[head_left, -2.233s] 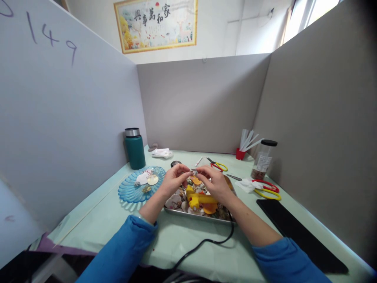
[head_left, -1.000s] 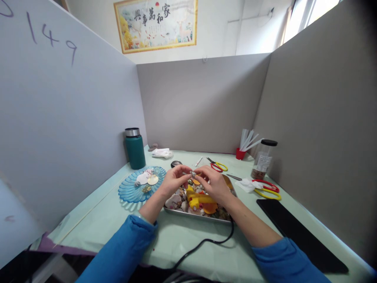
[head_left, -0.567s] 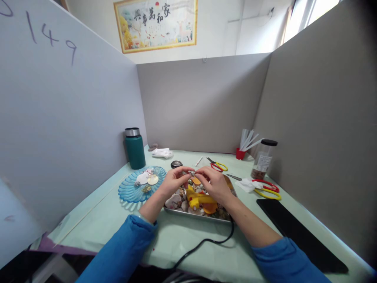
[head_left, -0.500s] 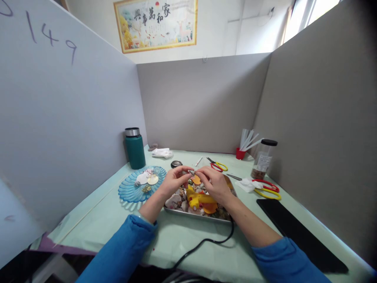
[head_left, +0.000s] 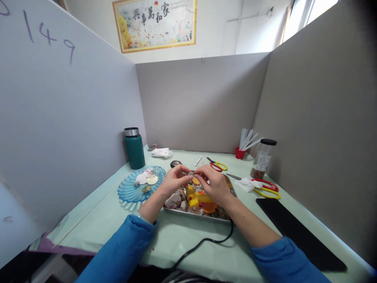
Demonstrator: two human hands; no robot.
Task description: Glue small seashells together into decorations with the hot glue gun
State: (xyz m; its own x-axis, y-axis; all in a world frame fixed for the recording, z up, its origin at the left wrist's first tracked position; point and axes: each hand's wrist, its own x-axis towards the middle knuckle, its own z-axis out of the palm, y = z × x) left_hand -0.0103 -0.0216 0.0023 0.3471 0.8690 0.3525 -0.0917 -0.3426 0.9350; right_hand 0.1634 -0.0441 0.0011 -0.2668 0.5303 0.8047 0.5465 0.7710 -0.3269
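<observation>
Both hands meet over the metal tray [head_left: 191, 214]. My left hand [head_left: 176, 179] pinches one side of a small greyish shell [head_left: 191, 173], its finer shape too small to make out. On the other side, my right hand [head_left: 213, 182] grips the same shell between thumb and fingers. Beneath them in the tray lies a yellow hot glue gun [head_left: 198, 199], partly covered by my right hand, its black cord [head_left: 203, 240] running off the near edge. Around it are many loose shells [head_left: 173, 201] and orange pieces [head_left: 209, 207].
To the left a scalloped blue plate [head_left: 125, 190] carries several shells, with a green bottle [head_left: 134, 151] behind it. On the right are scissors [head_left: 267, 193], tissue [head_left: 247, 184], a clear jar [head_left: 262, 160] and a black slab [head_left: 297, 234]. Glue sticks stand in a red cup [head_left: 240, 153]; tweezers [head_left: 233, 176] lie nearby.
The small shell has turned slightly between my fingertips, and the fingers of both hands have shifted a little around it. Everything else stays in place.
</observation>
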